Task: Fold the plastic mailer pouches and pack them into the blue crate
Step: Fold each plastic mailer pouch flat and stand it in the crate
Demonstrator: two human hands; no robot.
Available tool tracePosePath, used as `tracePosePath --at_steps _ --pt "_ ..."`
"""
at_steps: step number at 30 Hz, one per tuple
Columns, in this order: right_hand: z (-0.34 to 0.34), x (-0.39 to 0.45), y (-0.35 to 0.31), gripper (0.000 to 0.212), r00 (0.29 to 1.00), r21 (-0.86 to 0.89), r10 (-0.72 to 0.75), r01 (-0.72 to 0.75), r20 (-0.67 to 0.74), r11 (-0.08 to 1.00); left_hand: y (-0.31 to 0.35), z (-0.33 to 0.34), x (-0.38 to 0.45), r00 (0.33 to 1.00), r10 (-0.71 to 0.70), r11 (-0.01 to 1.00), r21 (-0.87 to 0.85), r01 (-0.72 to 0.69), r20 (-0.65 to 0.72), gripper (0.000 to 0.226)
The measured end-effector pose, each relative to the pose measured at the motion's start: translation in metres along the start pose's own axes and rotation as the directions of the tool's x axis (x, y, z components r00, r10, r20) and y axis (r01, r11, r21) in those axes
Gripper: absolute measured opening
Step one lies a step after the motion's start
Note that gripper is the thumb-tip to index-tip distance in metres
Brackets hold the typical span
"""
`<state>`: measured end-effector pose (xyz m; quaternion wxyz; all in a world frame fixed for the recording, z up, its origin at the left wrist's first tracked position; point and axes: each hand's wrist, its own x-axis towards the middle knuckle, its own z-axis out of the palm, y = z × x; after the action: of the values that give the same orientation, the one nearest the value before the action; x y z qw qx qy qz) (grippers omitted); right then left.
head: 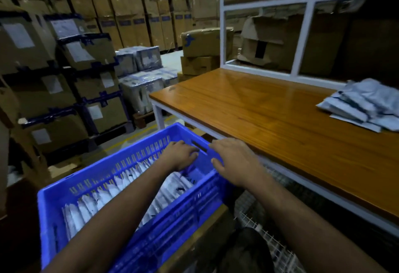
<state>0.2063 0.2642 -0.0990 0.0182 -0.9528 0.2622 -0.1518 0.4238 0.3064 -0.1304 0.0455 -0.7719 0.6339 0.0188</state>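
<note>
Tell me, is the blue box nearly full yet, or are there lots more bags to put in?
Mostly done: rows of folded white plastic mailer pouches stand packed along the blue slotted plastic crate. Right now both hands are at its far end: the left hand reaches inside, and the right hand is over the rim, near a small gap. Still left: a loose pile of white pouches on the brown wooden table.

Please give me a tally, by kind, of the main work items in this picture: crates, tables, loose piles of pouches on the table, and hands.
Blue crate: 1
Wooden table: 1
Pile of pouches on the table: 1
Hands: 2, the left hand and the right hand
Total: 5
</note>
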Motion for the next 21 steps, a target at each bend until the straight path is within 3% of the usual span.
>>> tracePosePath --at_steps 5,9,13,17,21 --pt "-0.056 -0.049 0.04 0.046 0.944 -0.122 0.2 -0.238 -0.263 0.963 0.068 -0.054 -0.013 0.952 0.132 0.969 -0.166 -0.183 -0.276 0.045" --pt "-0.104 -0.102 0.085 0.053 0.866 -0.134 0.355 -0.422 -0.352 0.897 0.145 -0.089 -0.013 0.878 0.246 0.915 -0.2 -0.35 -0.411 0.047" --pt "-0.143 -0.168 0.133 0.058 0.768 -0.136 0.504 -0.592 -0.397 0.795 0.236 -0.121 -0.008 0.757 0.359 0.844 -0.156 -0.513 -0.546 0.054" --pt "-0.17 -0.239 0.179 0.062 0.667 -0.147 0.634 -0.725 -0.391 0.672 0.328 -0.135 0.003 0.671 0.415 0.775 -0.146 -0.614 -0.615 0.05" --pt "-0.182 -0.303 0.224 0.058 0.553 -0.158 0.73 -0.827 -0.403 0.54 0.403 -0.134 0.018 0.641 0.48 0.723 -0.144 -0.676 -0.598 0.052"
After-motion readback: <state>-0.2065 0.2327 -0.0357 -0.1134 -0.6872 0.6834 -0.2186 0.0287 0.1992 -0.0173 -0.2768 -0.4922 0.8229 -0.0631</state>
